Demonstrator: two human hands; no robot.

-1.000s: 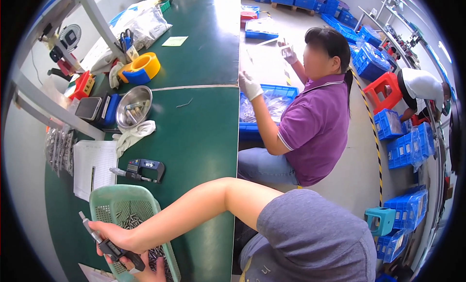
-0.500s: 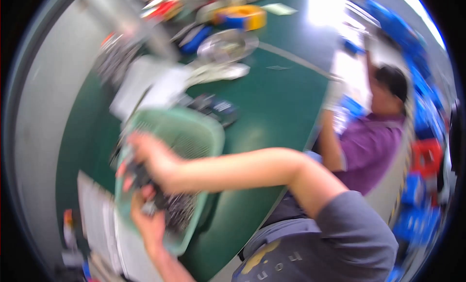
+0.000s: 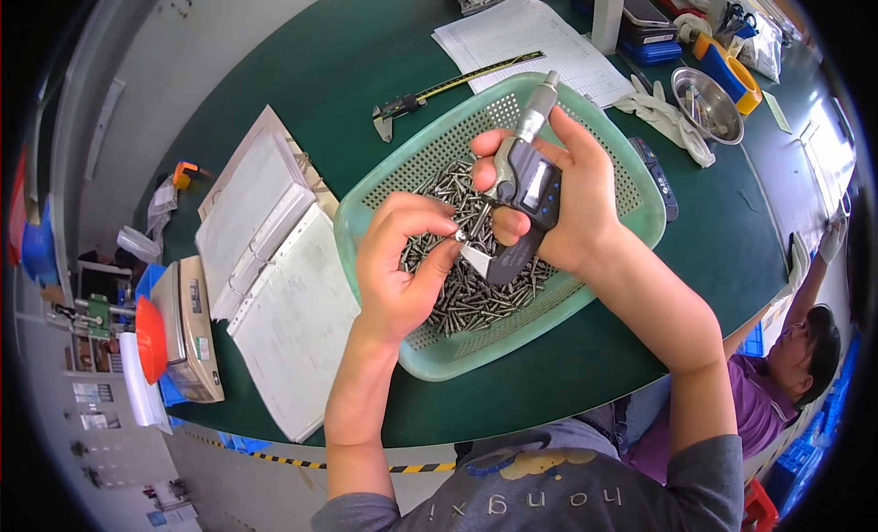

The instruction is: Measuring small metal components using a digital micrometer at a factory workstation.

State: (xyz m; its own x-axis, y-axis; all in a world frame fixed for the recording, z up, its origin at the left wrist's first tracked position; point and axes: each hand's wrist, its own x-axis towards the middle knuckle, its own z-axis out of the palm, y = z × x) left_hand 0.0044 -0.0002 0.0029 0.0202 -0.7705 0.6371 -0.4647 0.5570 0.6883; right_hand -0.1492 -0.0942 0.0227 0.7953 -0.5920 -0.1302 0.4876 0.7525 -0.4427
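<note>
My right hand [image 3: 581, 189] grips a digital micrometer [image 3: 530, 189], its fingers wrapped round the frame and its small display facing up. Between the thumb and forefinger of my left hand [image 3: 401, 257] is pinched a small metal pin [image 3: 460, 236], mostly covered by the fingertips. The pin sits at the opening of the micrometer's jaws; whether both jaws touch it I cannot tell. Both hands are over a pale green perforated plastic basket [image 3: 430, 365], in which lies a heap of small metal pins [image 3: 476, 311].
Beyond the basket lie a digital caliper [image 3: 402, 105] and paper sheets [image 3: 512, 42]. An open ring binder [image 3: 293, 303] and a scale [image 3: 187, 335] are on the left. Gloves [image 3: 672, 120], a metal bowl [image 3: 709, 107] and tape [image 3: 732, 75] lie right. A co-worker [image 3: 768, 386] sits at right.
The view has swung and sharpened. My hands, close together in the blur before, are now apart over the basket, the pin at the micrometer's jaws.
</note>
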